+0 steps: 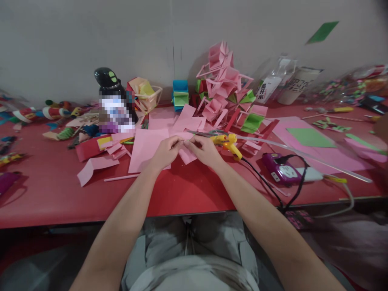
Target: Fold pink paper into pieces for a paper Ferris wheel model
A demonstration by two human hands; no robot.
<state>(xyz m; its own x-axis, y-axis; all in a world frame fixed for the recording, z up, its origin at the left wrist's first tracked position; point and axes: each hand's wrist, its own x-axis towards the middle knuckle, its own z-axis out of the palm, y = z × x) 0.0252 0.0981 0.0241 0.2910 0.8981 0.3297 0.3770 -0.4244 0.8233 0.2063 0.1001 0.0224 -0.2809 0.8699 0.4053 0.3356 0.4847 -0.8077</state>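
Forearms (pixel 130 214) over red tabletop's (pixel 188 194) near edge. Holds pink paper (pixel 187 156) pinched in left hand (pixel 167 150) and right hand (pixel 202 149), in from that edge, probably to steady it. Glue gun (pixel 229 143) just beside right hand, presumably for reach.

The white label (pixel 267 88) on the bottle (pixel 274 81) shows "开水"; the cup (pixel 297 86) beside it bears unreadable lettering.

Matt paper is seen in the small pink sheet (pixel 187 156) and, at its one o'clock, the folded stack (pixel 222 79); glossy plastic is shown by the purple box (pixel 276 169) at three, a smooth sheen by the tabletop (pixel 184 194) at six.
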